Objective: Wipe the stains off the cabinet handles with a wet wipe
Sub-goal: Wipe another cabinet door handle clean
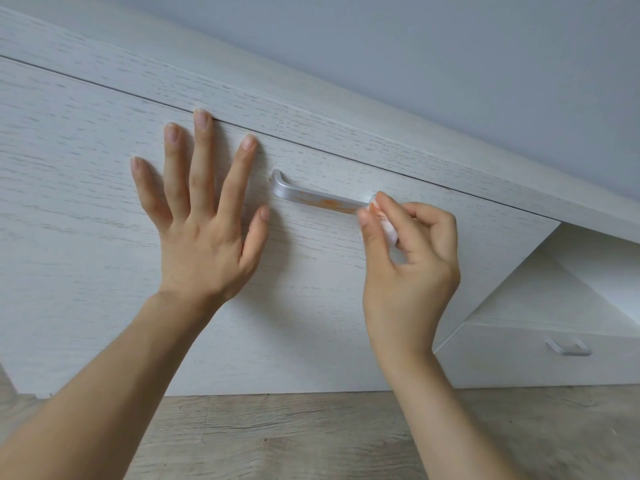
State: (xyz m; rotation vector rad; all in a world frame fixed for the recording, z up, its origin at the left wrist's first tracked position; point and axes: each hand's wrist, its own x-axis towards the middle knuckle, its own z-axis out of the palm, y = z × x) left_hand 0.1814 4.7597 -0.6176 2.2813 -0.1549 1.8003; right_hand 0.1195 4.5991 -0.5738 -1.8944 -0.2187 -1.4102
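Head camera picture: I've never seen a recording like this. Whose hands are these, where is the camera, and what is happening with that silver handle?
There is no machine here; a person wears a wide-angle camera on the head, so you look down along their own arms. The left hand lies flat, fingers spread, against the white cabinet door. The right hand pinches a folded wet wipe at the right end of the silver handle. An orange stain shows on the handle's middle, not yet wiped off. To the lower right is a white drawer with a second handle. Below is a wood-look floor.
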